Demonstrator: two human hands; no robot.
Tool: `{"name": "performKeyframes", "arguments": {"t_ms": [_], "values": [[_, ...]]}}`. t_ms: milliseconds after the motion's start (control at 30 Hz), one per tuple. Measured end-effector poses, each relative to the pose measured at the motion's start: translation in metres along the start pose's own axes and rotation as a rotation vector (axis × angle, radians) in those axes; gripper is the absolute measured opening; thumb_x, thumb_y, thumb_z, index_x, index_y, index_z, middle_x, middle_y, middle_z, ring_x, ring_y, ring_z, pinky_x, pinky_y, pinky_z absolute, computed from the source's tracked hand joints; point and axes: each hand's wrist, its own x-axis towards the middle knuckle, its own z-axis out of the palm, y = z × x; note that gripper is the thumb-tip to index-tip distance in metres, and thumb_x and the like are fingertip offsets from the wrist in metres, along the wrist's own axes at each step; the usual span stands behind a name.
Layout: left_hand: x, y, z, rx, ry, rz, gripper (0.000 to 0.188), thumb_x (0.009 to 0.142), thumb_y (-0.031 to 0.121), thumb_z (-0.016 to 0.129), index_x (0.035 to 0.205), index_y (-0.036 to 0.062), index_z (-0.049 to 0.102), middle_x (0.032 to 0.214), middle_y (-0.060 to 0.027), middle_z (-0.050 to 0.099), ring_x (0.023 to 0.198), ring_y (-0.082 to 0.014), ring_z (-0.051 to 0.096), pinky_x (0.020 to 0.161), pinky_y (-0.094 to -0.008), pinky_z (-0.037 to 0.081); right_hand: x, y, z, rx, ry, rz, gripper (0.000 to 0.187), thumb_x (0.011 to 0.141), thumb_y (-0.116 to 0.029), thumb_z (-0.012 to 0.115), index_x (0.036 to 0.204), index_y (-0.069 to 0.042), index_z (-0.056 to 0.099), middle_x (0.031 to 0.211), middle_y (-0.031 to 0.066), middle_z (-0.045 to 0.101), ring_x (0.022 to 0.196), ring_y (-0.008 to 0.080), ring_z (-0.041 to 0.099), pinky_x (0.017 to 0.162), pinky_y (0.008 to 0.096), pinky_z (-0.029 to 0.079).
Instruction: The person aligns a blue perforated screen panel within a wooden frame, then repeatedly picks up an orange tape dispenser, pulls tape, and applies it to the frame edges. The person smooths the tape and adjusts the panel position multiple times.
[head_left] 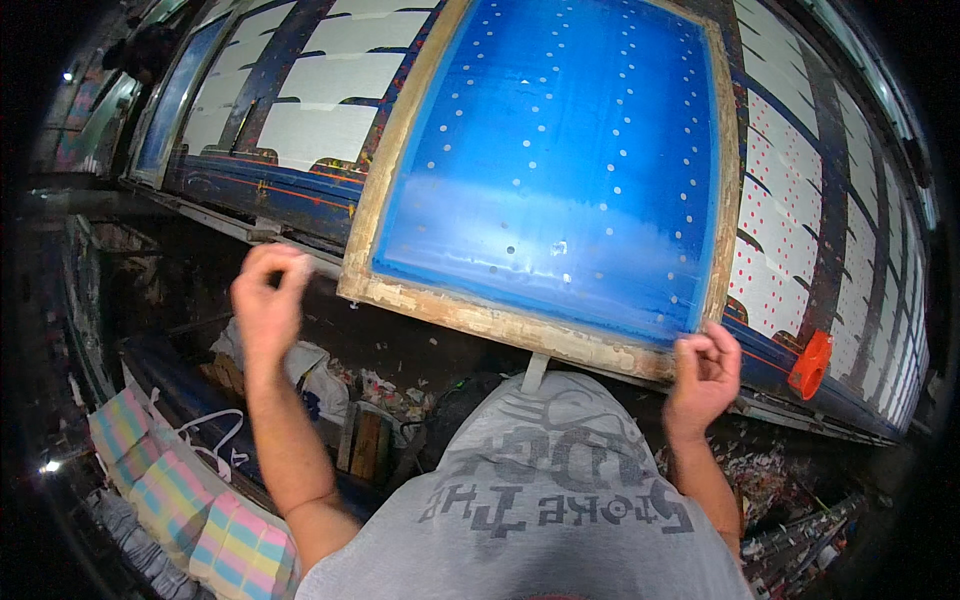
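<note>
A large printing screen (560, 190) with blue mesh and rows of pale dots lies in front of me. Its worn wooden frame (500, 325) overhangs the table's near edge. My left hand (268, 305) is in the air left of the frame's near left corner, thumb and fingers pinched together; whatever may be between the tips is too small to make out. At the near right corner, my right hand (703, 378) has its fingers curled against the wood. An orange plastic piece (811, 365) is on the table edge just right of that hand.
The long table carries white cut fabric pieces (335, 80) on the left and red-dotted pieces (775, 215) on the right. Another framed screen (175, 100) stands far left. Below lie striped pastel bundles (190, 500), a wooden block (368, 445) and scattered scraps (395, 395).
</note>
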Motion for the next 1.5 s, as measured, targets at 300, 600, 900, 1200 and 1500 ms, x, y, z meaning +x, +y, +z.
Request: {"name": "performKeyframes", "arguments": {"t_ms": [300,600,900,1200,1500], "values": [[0.012,0.030,0.080,-0.279,0.027,0.121,0.012,0.096,0.006,0.083,0.090,0.0014,0.073,0.110,-0.0102,0.075,0.123,-0.0288,0.069,0.112,-0.0460,0.050,0.008,0.016,-0.062,0.000,0.073,-0.014,0.045,0.101,0.012,0.073,0.143,0.003,0.059,0.099,0.0064,0.070,0.081,0.0090,0.065,0.071,0.0234,0.054],[0.007,0.026,0.074,-0.019,-0.038,0.025,0.014,0.095,0.006,0.083,0.087,0.0003,0.074,0.110,-0.0097,0.075,0.114,-0.0236,0.069,0.107,-0.0400,0.051,0.019,0.013,-0.052,-0.168,0.008,0.113,0.035,0.099,0.007,0.078,0.132,0.002,0.065,0.096,0.0018,0.070,0.084,0.0049,0.063,0.074,0.0215,0.052],[0.012,0.014,0.105,0.214,0.056,0.149,0.017,0.088,0.011,0.089,0.086,0.0046,0.073,0.108,-0.0122,0.071,0.113,-0.0331,0.060,0.103,-0.0475,0.047,0.034,0.015,-0.040,-0.264,-0.054,0.082,0.029,0.100,0.007,0.077,0.125,0.000,0.065,0.092,-0.0004,0.068,0.081,0.0039,0.060,0.072,0.0207,0.050],[0.013,0.012,0.112,0.216,0.049,0.142,0.019,0.089,0.013,0.090,0.087,0.0056,0.073,0.109,-0.0115,0.070,0.117,-0.0332,0.058,0.107,-0.0480,0.045,0.040,0.021,-0.038,-0.234,-0.059,0.103,0.025,0.102,0.004,0.075,0.124,0.000,0.065,0.093,-0.0016,0.065,0.080,0.0035,0.057,0.072,0.0203,0.049],[0.014,0.009,0.117,0.220,0.045,0.115,0.019,0.089,0.012,0.090,0.088,0.0059,0.073,0.111,-0.0117,0.069,0.118,-0.0336,0.057,0.107,-0.0485,0.045,0.045,0.023,-0.039,-0.279,-0.088,0.097,0.025,0.101,0.005,0.076,0.124,0.000,0.066,0.092,-0.0013,0.067,0.080,0.0042,0.059,0.073,0.0211,0.051]]}}
